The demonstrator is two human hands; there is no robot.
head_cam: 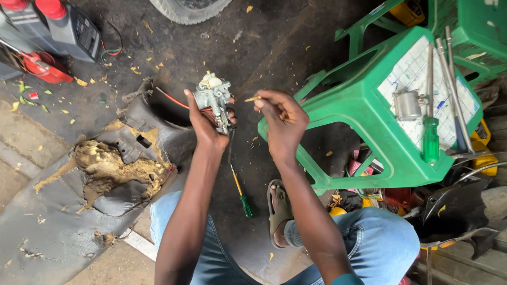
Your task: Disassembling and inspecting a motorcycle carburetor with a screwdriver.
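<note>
The person's left hand (203, 124) is wrapped around a small grey metal carburettor (214, 95), fingers clasped on its lower body so the pale top sticks out above them. A thin red wire (171, 98) runs off just behind those fingers. The right hand (282, 119) is pinched closed on a small brass-coloured part (252, 98), whose tip pokes out from thumb and forefinger toward the carburettor, close to it but not touching. Below both wrists a green-handled screwdriver (240, 192) lies on the dark ground. Just past the right knuckles stands a green plastic stool (364, 121), carrying a larger green screwdriver (430, 140) and a small metal cup (407, 104).
</note>
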